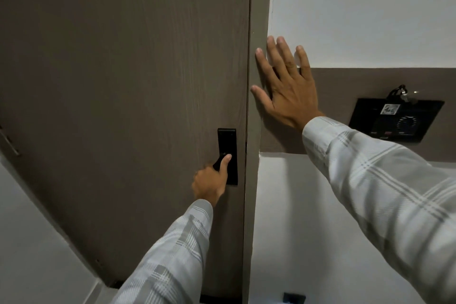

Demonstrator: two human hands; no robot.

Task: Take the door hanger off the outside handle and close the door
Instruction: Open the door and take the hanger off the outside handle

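The grey-brown wood-grain door (pixel 123 81) fills the left half of the view, its edge flush against the frame (pixel 254 131). A black lock plate (pixel 228 140) sits near that edge. My left hand (pixel 211 182) is closed around the black handle (pixel 218 163) on the plate, thumb pointing up along it. My right hand (pixel 287 86) lies flat, fingers spread, on the frame and the wall beside it. No door hanger is in sight.
To the right, a brown band (pixel 370 81) crosses the white wall. A black wall panel (pixel 397 118) with a dial and a key on a black strap hangs there. A small dark fitting (pixel 293 298) sits low on the wall.
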